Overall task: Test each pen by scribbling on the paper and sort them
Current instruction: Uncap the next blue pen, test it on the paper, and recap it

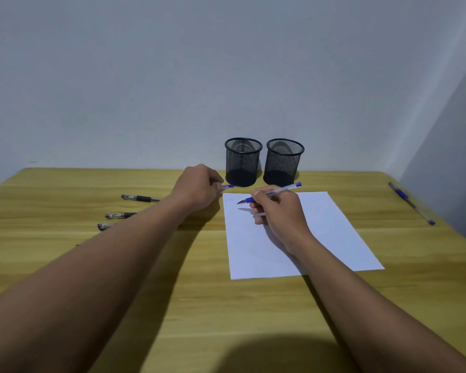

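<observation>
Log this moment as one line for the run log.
right hand: holds blue pen, tip just above paper | left hand: holds pen cap | both mesh cups: look empty

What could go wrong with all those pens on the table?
1. The blue pen lying beside the right edge of the yellow wooden table might roll off.
2. The left hand holds a small blue cap; it could get dropped or lost.
3. The right hand holds a clear blue pen over the white paper sheet; nothing pins the sheet, so scribbling might shift it.
</observation>
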{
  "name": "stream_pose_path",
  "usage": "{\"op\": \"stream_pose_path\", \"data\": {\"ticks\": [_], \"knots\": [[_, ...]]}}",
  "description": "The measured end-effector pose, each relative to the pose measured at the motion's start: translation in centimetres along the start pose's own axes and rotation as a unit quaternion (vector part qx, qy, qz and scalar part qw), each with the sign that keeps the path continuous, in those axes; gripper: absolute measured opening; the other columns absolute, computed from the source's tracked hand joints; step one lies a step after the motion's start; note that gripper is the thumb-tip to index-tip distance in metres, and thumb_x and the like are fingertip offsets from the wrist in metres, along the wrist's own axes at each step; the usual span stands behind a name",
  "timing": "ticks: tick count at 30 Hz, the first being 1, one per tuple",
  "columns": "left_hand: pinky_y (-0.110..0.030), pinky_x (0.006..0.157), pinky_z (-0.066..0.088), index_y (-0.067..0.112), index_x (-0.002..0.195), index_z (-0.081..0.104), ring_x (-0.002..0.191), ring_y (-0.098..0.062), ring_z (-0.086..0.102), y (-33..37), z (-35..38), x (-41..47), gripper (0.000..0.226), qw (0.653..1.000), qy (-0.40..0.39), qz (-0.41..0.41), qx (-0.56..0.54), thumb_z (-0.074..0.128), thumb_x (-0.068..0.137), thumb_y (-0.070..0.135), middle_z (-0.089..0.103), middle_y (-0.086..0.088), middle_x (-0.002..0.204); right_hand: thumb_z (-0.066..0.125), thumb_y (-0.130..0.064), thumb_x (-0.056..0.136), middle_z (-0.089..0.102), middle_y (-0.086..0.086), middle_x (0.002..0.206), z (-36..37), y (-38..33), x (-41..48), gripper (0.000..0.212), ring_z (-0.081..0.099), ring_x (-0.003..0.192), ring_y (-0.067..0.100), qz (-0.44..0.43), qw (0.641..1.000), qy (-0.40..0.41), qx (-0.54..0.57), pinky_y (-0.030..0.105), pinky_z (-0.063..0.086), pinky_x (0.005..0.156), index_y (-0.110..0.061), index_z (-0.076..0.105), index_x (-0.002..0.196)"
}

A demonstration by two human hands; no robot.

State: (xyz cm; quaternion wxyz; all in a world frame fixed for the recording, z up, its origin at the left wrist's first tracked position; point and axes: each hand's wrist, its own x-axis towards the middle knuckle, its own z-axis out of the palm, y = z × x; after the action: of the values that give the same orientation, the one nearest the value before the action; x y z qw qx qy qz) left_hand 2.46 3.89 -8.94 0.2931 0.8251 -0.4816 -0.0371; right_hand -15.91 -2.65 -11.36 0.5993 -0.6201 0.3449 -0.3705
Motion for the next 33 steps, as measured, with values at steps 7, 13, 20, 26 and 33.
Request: {"op": "stream_pose_path", "data": {"ticks": [7, 13, 20, 26, 33], "knots": [[-0.036, 0.099, 0.045, 0.031, 0.135, 0.058, 0.124, -0.022, 0.053, 0.3, -1.6, -3.8, 0.073, 0.978, -0.168, 0.014, 0.121, 0.071, 0.072, 0.065, 0.056, 0.001, 0.14, 0.062, -0.018, 0.101, 0.071, 0.014, 0.079, -0.2, -0.3, -0.1, 0.017, 0.065, 0.069, 0.017, 0.001, 0.999, 0.003, -0.038, 0.031, 0.054, 0.061, -0.005, 0.072, 0.097], [-0.038, 0.097, 0.046, 0.034, 0.135, 0.057, 0.125, -0.023, 0.051, 0.7, -1.3, -3.6, 0.073, 0.97, -0.181, 0.024, 0.159, 0.068, 0.071, 0.069, 0.054, 0.003, 0.142, 0.072, -0.016, 0.092, 0.069, 0.009, 0.074, 0.8, -1.4, 0.6, 0.013, 0.063, 0.067, 0.019, -0.022, 0.994, -0.016, -0.107, 0.043, 0.059, 0.061, -0.004, 0.073, 0.089], [-0.037, 0.093, 0.045, 0.038, 0.137, 0.053, 0.123, -0.024, 0.052, 1.1, -1.4, -2.8, 0.079, 0.959, -0.187, 0.026, 0.21, 0.065, 0.068, 0.075, 0.054, 0.004, 0.142, 0.07, -0.032, 0.073, 0.073, 0.004, 0.07, 2.0, 0.4, 1.9, 0.014, 0.074, 0.072, 0.028, -0.036, 0.989, -0.024, -0.144, 0.056, 0.062, 0.071, -0.018, 0.069, 0.076], [-0.035, 0.09, 0.043, 0.034, 0.136, 0.056, 0.122, -0.025, 0.052, 1.3, -1.4, -2.5, 0.076, 0.956, -0.2, 0.034, 0.214, 0.066, 0.071, 0.072, 0.055, 0.001, 0.141, 0.071, -0.022, 0.085, 0.07, 0.007, 0.067, 1.7, 0.8, 2.1, 0.01, 0.064, 0.058, 0.019, -0.06, 0.985, -0.02, -0.163, 0.032, 0.053, 0.054, -0.014, 0.068, 0.08], [-0.037, 0.093, 0.044, 0.032, 0.136, 0.056, 0.123, -0.026, 0.05, 1.4, -1.5, -2.3, 0.077, 0.956, -0.204, 0.033, 0.206, 0.068, 0.071, 0.07, 0.054, 0.0, 0.142, 0.071, -0.018, 0.088, 0.07, 0.007, 0.066, 1.7, 1.3, 2.4, 0.01, 0.066, 0.056, 0.018, -0.059, 0.981, -0.014, -0.182, 0.028, 0.053, 0.054, -0.011, 0.068, 0.081]]}}
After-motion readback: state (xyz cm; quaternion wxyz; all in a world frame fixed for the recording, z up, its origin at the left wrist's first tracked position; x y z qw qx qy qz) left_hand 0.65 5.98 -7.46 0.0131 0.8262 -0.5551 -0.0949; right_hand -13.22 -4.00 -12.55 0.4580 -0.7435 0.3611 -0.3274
